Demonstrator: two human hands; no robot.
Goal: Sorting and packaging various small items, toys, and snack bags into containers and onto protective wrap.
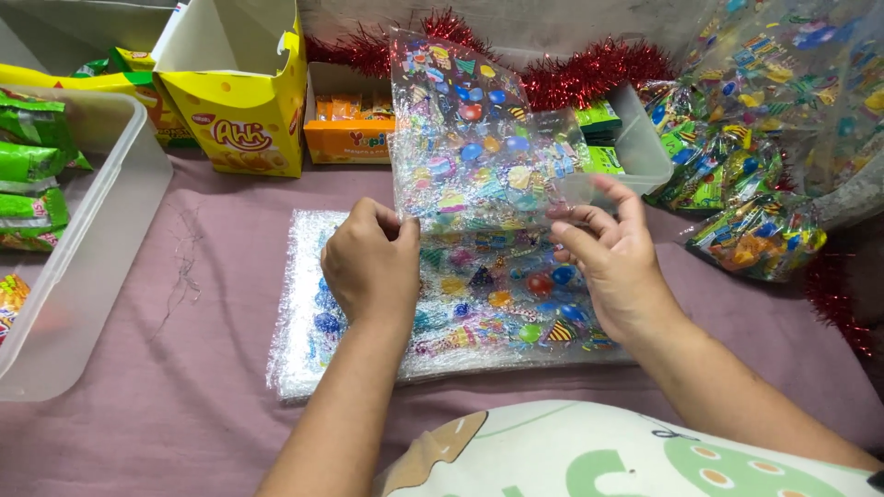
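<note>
Pinching printed clear bag (474,138), left hand (370,262), right hand (612,258), stack (368,359) partly hidden.

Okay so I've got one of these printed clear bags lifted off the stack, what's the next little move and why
Probably part its open edge. Both the left hand and right hand pinch the printed clear bag at its lower edge, upright above the stack of bags, and it looks flat and empty.

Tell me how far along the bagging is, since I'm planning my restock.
Done: filled printed bags lie heaped at the right. In hand: the left hand and right hand hold up one empty printed bag, taken off the flat stack. Left: that stack, plus snack packets in the clear bin.
</note>
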